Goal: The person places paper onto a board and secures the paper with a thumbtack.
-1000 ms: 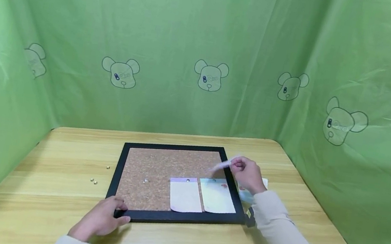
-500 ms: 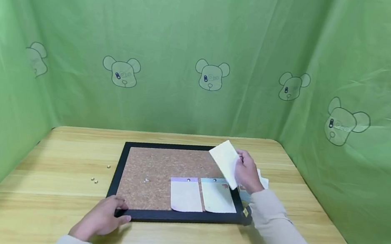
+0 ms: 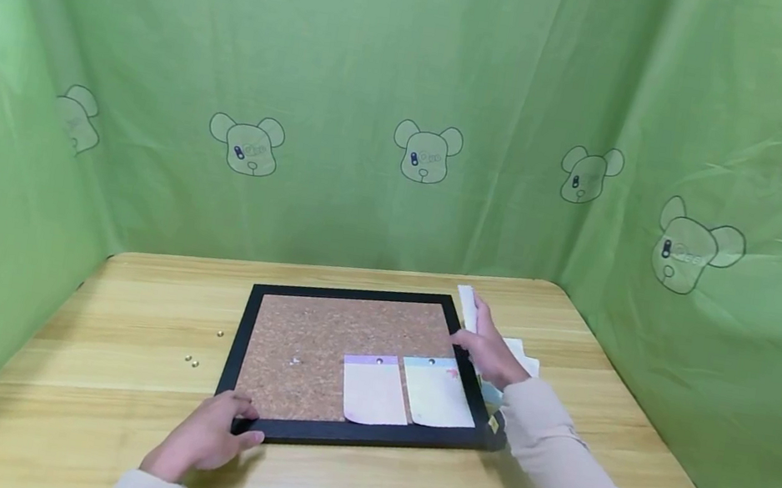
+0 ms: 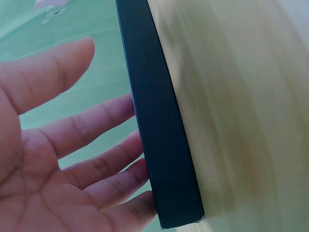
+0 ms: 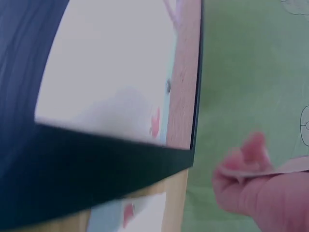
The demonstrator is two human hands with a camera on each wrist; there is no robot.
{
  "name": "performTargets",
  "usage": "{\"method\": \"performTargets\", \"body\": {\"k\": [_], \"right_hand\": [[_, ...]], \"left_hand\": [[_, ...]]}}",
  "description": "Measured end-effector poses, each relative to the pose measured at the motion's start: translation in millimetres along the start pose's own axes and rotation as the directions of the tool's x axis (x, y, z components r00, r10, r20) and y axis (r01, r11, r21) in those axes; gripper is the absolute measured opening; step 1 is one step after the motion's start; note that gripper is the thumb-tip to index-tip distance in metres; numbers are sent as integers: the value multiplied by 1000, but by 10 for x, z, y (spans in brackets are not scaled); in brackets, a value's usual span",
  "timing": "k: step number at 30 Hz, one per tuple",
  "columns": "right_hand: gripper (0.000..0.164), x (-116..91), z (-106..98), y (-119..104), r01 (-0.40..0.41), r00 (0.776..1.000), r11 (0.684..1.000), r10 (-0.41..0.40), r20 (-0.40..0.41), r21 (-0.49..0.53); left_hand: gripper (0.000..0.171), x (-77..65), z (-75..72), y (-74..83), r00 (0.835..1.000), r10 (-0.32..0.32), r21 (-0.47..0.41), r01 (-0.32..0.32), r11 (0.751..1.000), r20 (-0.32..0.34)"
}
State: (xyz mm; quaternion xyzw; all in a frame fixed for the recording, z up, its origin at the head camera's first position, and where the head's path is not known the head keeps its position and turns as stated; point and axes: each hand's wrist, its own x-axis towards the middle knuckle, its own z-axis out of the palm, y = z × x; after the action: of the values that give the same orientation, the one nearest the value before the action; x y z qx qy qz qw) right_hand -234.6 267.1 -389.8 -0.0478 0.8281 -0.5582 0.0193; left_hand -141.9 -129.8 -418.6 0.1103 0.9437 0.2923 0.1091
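Observation:
A framed corkboard [image 3: 348, 330] with a black border lies on the table. My left hand [image 3: 209, 432] is at its near left corner; in the left wrist view, the outstretched fingers [image 4: 104, 118] touch the black frame [image 4: 157, 125] and the thumb stands apart from it. Over the board's right edge, my right hand [image 3: 486, 351] pinches a sheet of notepaper [image 3: 467, 308], seen nearly edge-on. Two sheets are fixed to the cork by round silver pins: a purple-topped one [image 3: 374, 393] and a blue-topped one [image 3: 439, 399].
More paper sheets [image 3: 522, 356] lie on the table right of the board, partly hidden by the right hand. Several small silver pins [image 3: 194, 364] lie left of the board. A green curtain [image 3: 334, 219] with bear heads surrounds the table's back and sides.
The sheet in my right hand has turned from slanting over the board, through showing its broad face, to standing nearly edge-on at the right border. My left hand has stayed at the corner.

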Motion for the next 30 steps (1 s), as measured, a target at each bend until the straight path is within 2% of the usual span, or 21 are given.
{"method": "performTargets", "body": {"k": [4, 8, 11, 15, 17, 24, 28, 30], "right_hand": [[82, -9, 13, 4, -32, 997, 977, 18, 70, 212], [82, -9, -23, 16, -28, 993, 937, -14, 120, 347], [82, -9, -55, 4, -41, 987, 892, -35, 159, 450], [79, -28, -69, -39, -97, 974, 809, -44, 224, 579], [77, -38, -69, -50, -126, 970, 782, -33, 242, 611], [71, -72, -47, -79, -204, 960, 731, 17, 281, 652], [59, -67, -23, -94, -246, 953, 716, 55, 298, 654], [51, -58, -5, -95, -250, 953, 722, 65, 296, 646]], "left_hand": [[26, -5, -3, -4, 1000, 6, 2, -6, 1000, -7], [28, -2, 3, 0, 1000, 11, 3, -11, 1000, -9], [28, 0, 11, 1, 1000, 8, 4, -8, 1000, -9], [28, -1, 13, 3, 1000, -1, 2, 1, 1000, -9], [29, 0, 11, 5, 1000, -2, 1, 2, 1000, -8], [28, -4, 6, 7, 1000, 11, 3, -11, 1000, -12], [27, -5, 5, 9, 1000, 9, 0, -9, 1000, -11], [27, -2, 4, 10, 1000, 1, -1, -1, 1000, -8]]}}
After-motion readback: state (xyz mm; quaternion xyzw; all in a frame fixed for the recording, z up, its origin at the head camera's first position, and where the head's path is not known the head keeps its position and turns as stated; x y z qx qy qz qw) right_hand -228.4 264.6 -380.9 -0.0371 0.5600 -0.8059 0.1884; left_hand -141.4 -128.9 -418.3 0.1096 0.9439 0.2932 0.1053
